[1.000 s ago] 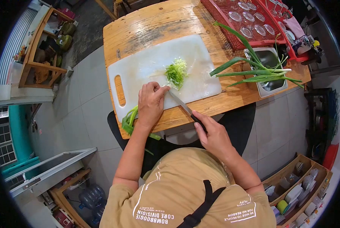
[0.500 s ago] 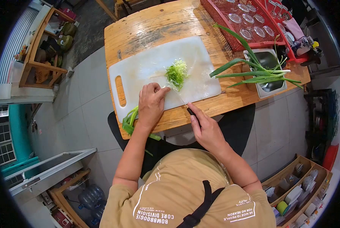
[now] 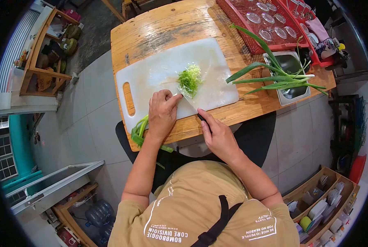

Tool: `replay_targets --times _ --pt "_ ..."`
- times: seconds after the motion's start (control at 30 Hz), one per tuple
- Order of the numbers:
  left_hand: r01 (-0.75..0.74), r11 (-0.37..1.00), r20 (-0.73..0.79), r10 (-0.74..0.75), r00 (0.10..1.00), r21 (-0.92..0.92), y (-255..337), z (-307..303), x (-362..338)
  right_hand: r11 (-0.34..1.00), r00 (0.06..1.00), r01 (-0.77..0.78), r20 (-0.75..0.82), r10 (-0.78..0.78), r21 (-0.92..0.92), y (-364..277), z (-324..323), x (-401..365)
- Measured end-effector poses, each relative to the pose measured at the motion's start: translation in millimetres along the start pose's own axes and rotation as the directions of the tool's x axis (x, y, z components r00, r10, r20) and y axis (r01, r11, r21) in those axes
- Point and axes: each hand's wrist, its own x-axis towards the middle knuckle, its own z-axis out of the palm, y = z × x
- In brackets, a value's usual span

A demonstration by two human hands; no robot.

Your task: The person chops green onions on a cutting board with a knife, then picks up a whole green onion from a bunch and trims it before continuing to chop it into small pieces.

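A white cutting board [image 3: 151,66] lies on the wooden table, with a pile of finely sliced spring onion [image 3: 190,80] on its right half. My left hand [image 3: 163,109] is closed with curled fingers on a bunch of spring onions [image 3: 139,131]. Their green ends stick out beside my wrist and hang over the table edge; the gripped part is mostly hidden. In my right hand [image 3: 219,133] is the black handle of a knife [image 3: 189,99]. Its blade points up and left, its tip side close to my left fingertips and the lower edge of the pile.
Whole spring onions [image 3: 282,80] lie across a metal container [image 3: 291,99] at the table's right. Behind it, a red crate [image 3: 250,39] holds several upturned glasses. A wooden shelf [image 3: 44,70] stands at the far left.
My right hand and the knife have shifted slightly left and up, bringing the blade nearer my left fingertips. The left hand stays almost in place.
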Motion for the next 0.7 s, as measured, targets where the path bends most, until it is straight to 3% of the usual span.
replay_targets --times 0.3,0.7 --pt "-0.002 1.000 -0.018 0.002 1.000 0.001 0.6 0.1 1.3 0.989 0.998 -0.053 0.027 0.057 -0.139 -7.6 2.2 -9.6" --pt "-0.002 1.000 -0.014 0.002 1.000 -0.008 1.7 0.4 -0.3 0.985 0.992 -0.104 0.051 0.111 -0.136 -9.2 -9.0 -16.8"
